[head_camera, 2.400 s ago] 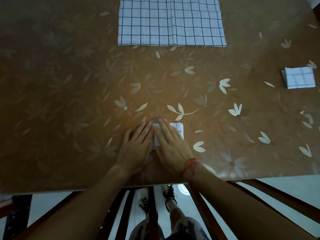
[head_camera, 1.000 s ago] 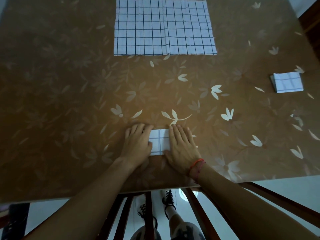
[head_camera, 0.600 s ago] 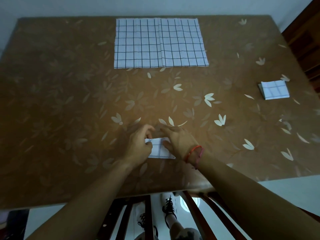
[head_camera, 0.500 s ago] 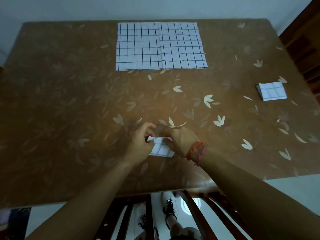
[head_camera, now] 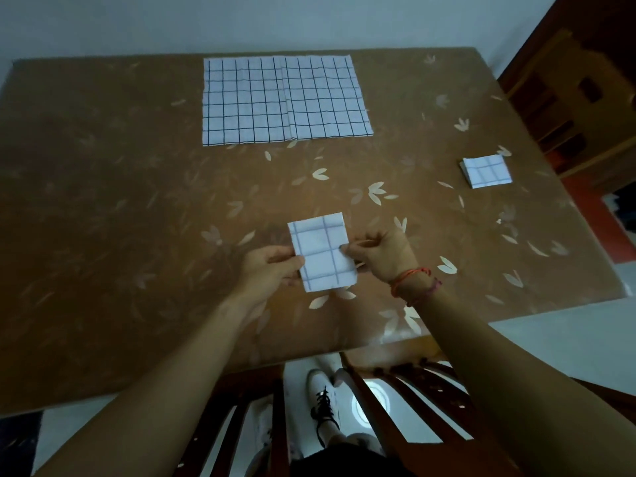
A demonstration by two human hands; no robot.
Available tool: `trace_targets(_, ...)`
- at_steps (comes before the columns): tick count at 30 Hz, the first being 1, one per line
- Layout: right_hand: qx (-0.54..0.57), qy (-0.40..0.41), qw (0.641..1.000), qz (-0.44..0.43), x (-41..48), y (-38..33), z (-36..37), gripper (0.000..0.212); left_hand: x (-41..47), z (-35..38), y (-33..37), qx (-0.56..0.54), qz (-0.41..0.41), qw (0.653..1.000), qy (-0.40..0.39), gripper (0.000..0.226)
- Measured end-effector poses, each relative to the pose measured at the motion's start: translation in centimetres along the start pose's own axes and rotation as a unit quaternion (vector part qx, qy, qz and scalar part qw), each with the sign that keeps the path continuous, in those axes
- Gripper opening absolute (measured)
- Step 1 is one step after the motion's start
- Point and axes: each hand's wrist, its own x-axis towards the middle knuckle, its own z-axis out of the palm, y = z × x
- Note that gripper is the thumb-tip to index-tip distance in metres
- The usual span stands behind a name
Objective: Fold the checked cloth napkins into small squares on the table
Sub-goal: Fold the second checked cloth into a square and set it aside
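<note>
A small folded checked napkin (head_camera: 322,251) is lifted off the brown floral table (head_camera: 103,201), near its front edge. My left hand (head_camera: 268,270) pinches its left edge and my right hand (head_camera: 378,254) pinches its right edge. A large checked napkin (head_camera: 285,99) lies spread flat at the far middle of the table. Another small folded square napkin (head_camera: 486,170) sits at the right side.
A wooden chair back (head_camera: 344,407) stands between me and the table's front edge, with feet in laced shoes (head_camera: 321,407) below. Wooden shelving (head_camera: 568,98) stands beyond the table's right side. A pale wall runs behind the table.
Both hands went from pressing the small folded napkin flat on the table to pinching its sides and lifting it up. The view has tilted up, showing more of the table.
</note>
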Motion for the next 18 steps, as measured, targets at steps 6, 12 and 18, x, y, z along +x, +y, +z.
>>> trace_targets(6, 0.030, 0.064, 0.997, -0.012, -1.9, 1.4, -2.1, 0.024, -0.6, 2.9, 0.3, 0.023, 0.000, 0.999, 0.023, 0.006)
trace_targets(12, 0.032, 0.064, 0.997, -0.009, -0.9, 2.8, -3.3, 0.014, -0.1, 4.5, 0.5, 0.065, -0.007, 0.998, 0.013, 0.007)
trace_targets(18, -0.007, 0.093, 0.996, 0.015, 1.7, 4.1, -4.2, 0.011, 2.1, 6.1, -0.3, 0.124, -0.016, 0.992, 0.032, 0.008)
